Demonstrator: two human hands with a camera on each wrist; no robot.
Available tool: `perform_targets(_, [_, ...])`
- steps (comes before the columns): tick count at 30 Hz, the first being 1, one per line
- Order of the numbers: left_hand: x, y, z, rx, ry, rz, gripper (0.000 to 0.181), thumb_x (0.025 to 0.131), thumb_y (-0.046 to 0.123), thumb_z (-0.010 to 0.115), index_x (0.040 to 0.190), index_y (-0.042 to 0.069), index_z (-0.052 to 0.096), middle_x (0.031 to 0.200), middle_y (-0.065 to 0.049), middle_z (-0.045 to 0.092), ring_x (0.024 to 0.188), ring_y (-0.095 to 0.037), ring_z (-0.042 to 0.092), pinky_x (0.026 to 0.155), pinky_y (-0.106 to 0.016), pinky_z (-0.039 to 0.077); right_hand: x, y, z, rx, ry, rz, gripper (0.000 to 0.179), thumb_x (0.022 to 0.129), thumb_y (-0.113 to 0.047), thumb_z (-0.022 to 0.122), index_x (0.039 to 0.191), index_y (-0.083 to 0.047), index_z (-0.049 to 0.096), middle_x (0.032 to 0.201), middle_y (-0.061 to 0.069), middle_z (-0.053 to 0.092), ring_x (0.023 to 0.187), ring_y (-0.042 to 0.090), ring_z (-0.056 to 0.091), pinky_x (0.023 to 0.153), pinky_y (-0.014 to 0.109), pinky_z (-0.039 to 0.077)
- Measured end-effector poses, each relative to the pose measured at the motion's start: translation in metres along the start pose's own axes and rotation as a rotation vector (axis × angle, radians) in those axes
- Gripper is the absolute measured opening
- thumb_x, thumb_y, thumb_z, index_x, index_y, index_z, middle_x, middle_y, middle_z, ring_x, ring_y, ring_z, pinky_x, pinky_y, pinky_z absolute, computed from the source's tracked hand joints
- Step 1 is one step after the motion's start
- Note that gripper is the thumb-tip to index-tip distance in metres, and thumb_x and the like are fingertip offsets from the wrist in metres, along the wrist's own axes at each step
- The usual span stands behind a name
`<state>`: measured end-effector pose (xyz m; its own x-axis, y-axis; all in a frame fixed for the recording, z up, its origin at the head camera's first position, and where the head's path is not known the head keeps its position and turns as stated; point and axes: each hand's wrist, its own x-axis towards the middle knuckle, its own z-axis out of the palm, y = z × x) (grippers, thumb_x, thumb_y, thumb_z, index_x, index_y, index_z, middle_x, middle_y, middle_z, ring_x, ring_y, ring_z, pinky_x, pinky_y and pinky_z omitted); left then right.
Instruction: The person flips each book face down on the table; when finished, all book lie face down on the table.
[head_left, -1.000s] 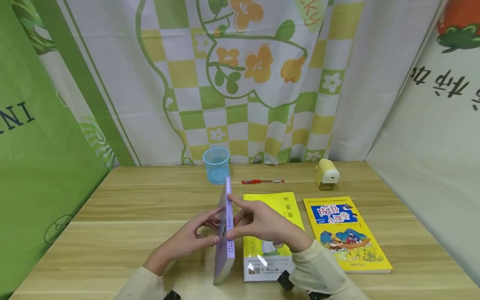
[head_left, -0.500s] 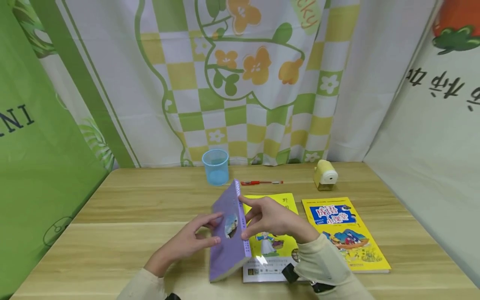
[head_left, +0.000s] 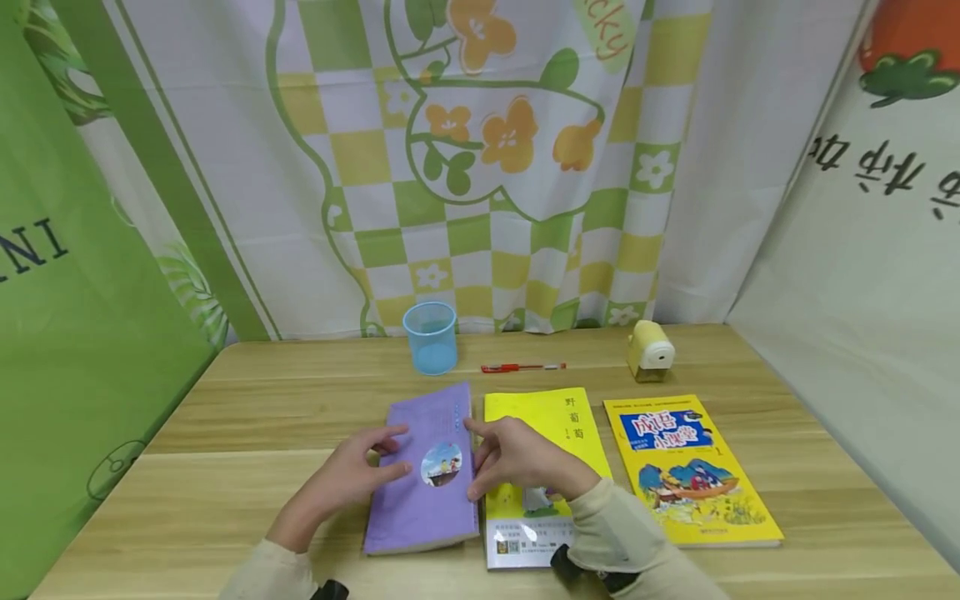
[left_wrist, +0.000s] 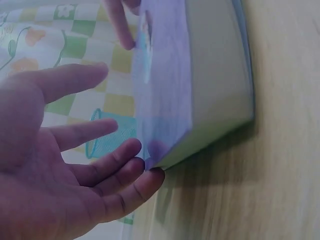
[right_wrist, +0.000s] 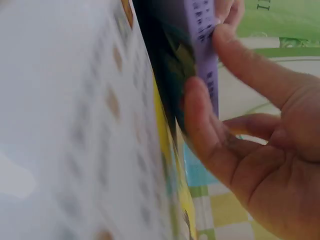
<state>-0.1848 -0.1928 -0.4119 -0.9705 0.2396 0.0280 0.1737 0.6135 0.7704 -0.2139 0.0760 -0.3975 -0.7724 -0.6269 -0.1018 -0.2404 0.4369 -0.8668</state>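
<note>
A purple book (head_left: pixel 420 517) with a round picture on its cover lies low over the table, left of a yellow book (head_left: pixel 536 417). My right hand (head_left: pixel 517 454) holds its spine edge; the right wrist view shows the thumb on the lettered spine (right_wrist: pixel 202 35) and a finger at the underside. My left hand (head_left: pixel 345 475) is at the book's left side, fingers loosely spread. In the left wrist view, that hand's lower fingertips (left_wrist: pixel 150 180) touch or nearly touch a book corner, and the thick page block faces the camera.
Another yellow book (head_left: pixel 701 517) with a blue title panel lies at the right. Along the back of the wooden table (head_left: pixel 247 417) stand a blue mesh cup (head_left: pixel 433 346) and a yellow pencil sharpener (head_left: pixel 651 352). A red pen (head_left: pixel 521 367) lies between them.
The purple book has tipped from upright on edge to the left, so its cover now faces up. Both hands moved down with it, and the left-hand fingers loosened from the cover.
</note>
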Motion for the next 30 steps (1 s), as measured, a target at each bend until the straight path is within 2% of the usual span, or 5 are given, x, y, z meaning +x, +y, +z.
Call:
perform_targets(9, [0.002, 0.001, -0.004, 0.103, 0.020, 0.030, 0.053, 0.083, 0.015, 0.080, 0.129, -0.004, 0.064, 0.101, -0.011, 0.069, 0.099, -0.024, 0.063, 0.090, -0.043, 0.052, 0.001, -0.003, 0.015, -0.135, 0.026, 0.087, 0.096, 0.067, -0.007, 0.092, 0.149, 0.005, 0.043, 0.082, 0.003, 0.067, 0.071, 0.011, 0.061, 0.064, 0.020, 0.053])
perform_targets(19, [0.001, -0.002, -0.005, 0.136, 0.022, 0.023, 0.047, 0.082, 0.014, 0.081, 0.122, -0.005, 0.067, 0.098, -0.011, 0.068, 0.095, -0.023, 0.062, 0.086, -0.041, 0.053, 0.004, -0.003, 0.024, -0.176, 0.071, 0.083, 0.089, 0.066, -0.010, 0.094, 0.143, 0.005, 0.051, 0.083, 0.003, 0.069, 0.072, 0.010, 0.058, 0.063, 0.019, 0.050])
perform_targets(24, [0.000, -0.003, -0.005, 0.129, 0.012, 0.038, 0.046, 0.081, 0.014, 0.081, 0.120, -0.006, 0.068, 0.098, -0.011, 0.067, 0.094, -0.023, 0.062, 0.086, -0.042, 0.053, 0.004, -0.002, 0.027, -0.222, 0.095, 0.088, 0.054, 0.068, -0.012, 0.093, 0.116, 0.001, 0.072, 0.120, 0.014, 0.072, 0.067, 0.009, 0.056, 0.060, 0.018, 0.048])
perform_targets(26, [-0.001, -0.002, -0.005, 0.125, 0.010, 0.040, 0.045, 0.081, 0.014, 0.081, 0.119, -0.006, 0.068, 0.097, -0.011, 0.067, 0.093, -0.023, 0.061, 0.085, -0.043, 0.053, 0.004, -0.002, 0.027, -0.227, 0.097, 0.096, 0.052, 0.069, -0.012, 0.093, 0.115, 0.001, 0.073, 0.117, 0.013, 0.073, 0.067, 0.009, 0.056, 0.059, 0.018, 0.047])
perform_targets(30, [-0.001, -0.001, -0.005, 0.120, 0.018, 0.021, 0.045, 0.080, 0.013, 0.082, 0.118, -0.007, 0.068, 0.096, -0.011, 0.067, 0.091, -0.021, 0.060, 0.083, -0.039, 0.052, 0.002, -0.003, 0.028, -0.227, 0.090, 0.106, 0.078, 0.069, -0.011, 0.093, 0.138, 0.004, 0.058, 0.081, 0.000, 0.065, 0.071, 0.010, 0.055, 0.061, 0.019, 0.046])
